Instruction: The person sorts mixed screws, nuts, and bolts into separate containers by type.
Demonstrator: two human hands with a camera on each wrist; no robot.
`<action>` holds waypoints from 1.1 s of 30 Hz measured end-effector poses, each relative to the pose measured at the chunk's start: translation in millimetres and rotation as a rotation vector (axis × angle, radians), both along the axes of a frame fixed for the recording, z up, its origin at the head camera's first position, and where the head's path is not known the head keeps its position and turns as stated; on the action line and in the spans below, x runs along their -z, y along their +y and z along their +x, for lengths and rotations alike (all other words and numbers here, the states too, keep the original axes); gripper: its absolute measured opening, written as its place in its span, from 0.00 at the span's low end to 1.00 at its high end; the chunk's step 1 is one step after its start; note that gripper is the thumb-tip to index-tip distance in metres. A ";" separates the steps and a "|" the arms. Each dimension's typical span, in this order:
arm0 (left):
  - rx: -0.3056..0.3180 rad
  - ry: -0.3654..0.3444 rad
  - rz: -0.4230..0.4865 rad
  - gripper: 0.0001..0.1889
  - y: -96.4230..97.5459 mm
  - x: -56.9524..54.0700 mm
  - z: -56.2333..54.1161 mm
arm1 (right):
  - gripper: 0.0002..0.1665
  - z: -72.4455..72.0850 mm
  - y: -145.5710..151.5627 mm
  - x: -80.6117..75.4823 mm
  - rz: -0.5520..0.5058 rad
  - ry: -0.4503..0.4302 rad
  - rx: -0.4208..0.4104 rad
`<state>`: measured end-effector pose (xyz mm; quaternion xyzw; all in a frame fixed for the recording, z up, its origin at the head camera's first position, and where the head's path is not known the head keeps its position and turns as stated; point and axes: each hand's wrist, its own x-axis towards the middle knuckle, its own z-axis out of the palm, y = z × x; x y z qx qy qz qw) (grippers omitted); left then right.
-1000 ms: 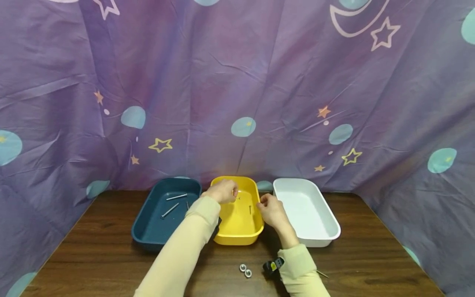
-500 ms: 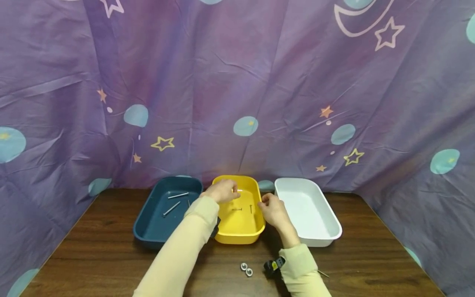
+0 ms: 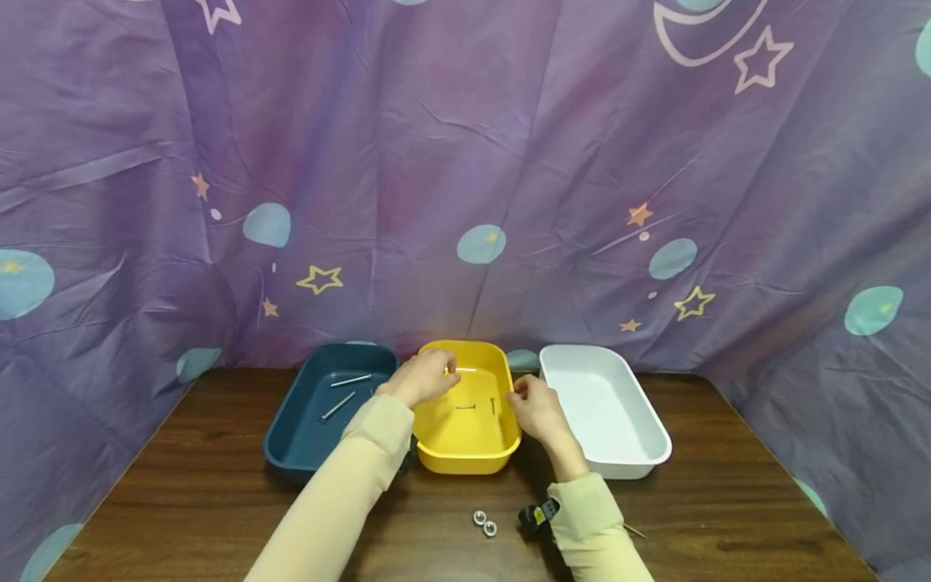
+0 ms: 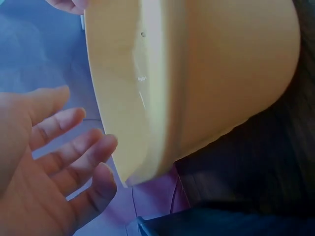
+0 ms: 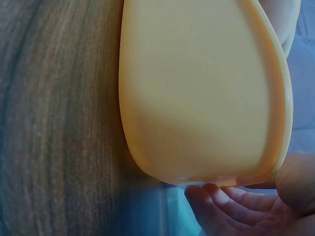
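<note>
My left hand (image 3: 431,377) hovers above the left rim of the yellow tray (image 3: 465,465), its fingers loosely curved and holding nothing. In the left wrist view, the left hand (image 4: 59,157) shows its fingers spread apart beside the tray wall. The right hand (image 3: 537,406) grips the tray's right rim; in the right wrist view its fingers (image 5: 241,209) lie against the outside of the wall. Two small screws, one lying crosswise (image 3: 465,406) and one lying lengthwise (image 3: 492,405), rest on the tray floor. Farther back in it lies a shiny silver pin-like piece (image 3: 465,369).
A dark blue tray (image 3: 291,461) with several long bolts (image 3: 338,406) stands to the left. On the right is a white tray (image 3: 618,469). Two nuts (image 3: 485,523) sit on the wooden table (image 3: 218,501) in front, and a thin rod (image 3: 635,531) lies beside the right sleeve.
A screw near my left fingertips dropped and now lies crosswise on the yellow tray's floor. The left hand has since drawn left. My right hand stays at the rim.
</note>
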<state>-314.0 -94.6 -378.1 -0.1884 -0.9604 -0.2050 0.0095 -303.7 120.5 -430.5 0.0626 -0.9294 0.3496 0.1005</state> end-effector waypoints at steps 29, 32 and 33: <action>-0.315 0.054 0.306 0.06 -19.9 33.1 45.8 | 0.08 2.0 3.5 2.9 -0.005 0.009 -0.003; -0.317 0.061 0.325 0.12 -22.4 34.2 47.1 | 0.08 2.1 3.0 2.5 -0.006 0.012 -0.009; -0.315 0.069 0.328 0.13 -23.4 33.8 46.9 | 0.08 1.4 2.7 1.7 -0.008 0.016 -0.010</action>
